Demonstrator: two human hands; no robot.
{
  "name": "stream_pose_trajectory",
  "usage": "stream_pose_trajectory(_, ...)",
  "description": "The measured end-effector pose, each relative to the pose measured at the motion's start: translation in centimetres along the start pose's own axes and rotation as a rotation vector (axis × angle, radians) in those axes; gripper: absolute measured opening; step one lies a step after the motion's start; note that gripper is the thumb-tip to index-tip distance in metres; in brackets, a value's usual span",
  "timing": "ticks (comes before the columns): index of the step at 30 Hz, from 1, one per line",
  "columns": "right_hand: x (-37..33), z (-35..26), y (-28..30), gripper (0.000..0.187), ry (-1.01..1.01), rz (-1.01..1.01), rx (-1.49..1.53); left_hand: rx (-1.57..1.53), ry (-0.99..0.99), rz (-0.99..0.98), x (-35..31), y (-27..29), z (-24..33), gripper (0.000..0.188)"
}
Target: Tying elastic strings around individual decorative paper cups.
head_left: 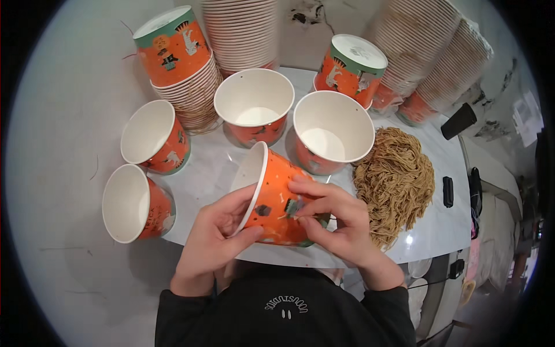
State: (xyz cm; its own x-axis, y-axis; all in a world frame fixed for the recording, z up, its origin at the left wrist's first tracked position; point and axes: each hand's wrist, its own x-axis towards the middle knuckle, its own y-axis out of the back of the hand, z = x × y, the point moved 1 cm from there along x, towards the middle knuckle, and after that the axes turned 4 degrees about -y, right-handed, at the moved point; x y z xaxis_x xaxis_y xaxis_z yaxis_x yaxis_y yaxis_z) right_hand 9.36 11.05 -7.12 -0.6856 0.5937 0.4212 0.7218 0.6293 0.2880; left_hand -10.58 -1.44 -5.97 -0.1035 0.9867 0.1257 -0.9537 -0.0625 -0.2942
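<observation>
An orange paper bucket (274, 199) with a white rim and green base band is tilted on its side in front of me, its mouth to the left. My left hand (211, 234) grips its rim, fingers inside and thumb on the outer wall. At the printed side, my right hand (341, 217) is closed in a pinch against the wall. A thin dark line shows by its fingertips, too small to name. Right of that hand lies a heap of brown cords (396, 179). Two upright open buckets, one at the back (254, 104) and one to its right (334, 130), stand just beyond.
Two more buckets, one (153, 139) behind the other (136, 205), stand at left. Nested bucket stacks rise at the back left (188, 98), back middle (240, 34) and back right (425, 52). A black cup (458, 121) and small black object (448, 192) are right, near the table's edge.
</observation>
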Motion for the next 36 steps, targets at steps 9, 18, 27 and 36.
stream_pose_trajectory(9,3.1,-1.6,-0.9,0.022,0.340,0.023,-0.362,-0.316,0.034,0.022,0.1,0.8,-0.7,0.085)
stream_pose_trajectory(18,4.2,-3.3,-1.5,0.034,0.438,-0.049,-0.595,-0.374,-0.025,-0.026,-0.6,0.0,-1.0,0.072)
stream_pose_trajectory(27,4.5,-3.0,-2.0,0.029,0.441,-0.033,-0.660,-0.312,0.008,0.049,-0.3,0.6,-2.3,0.060)
stream_pose_trajectory(36,4.2,-2.9,-1.7,0.025,0.399,-0.057,-0.639,-0.251,-0.048,0.084,-0.2,0.0,-2.3,0.053)
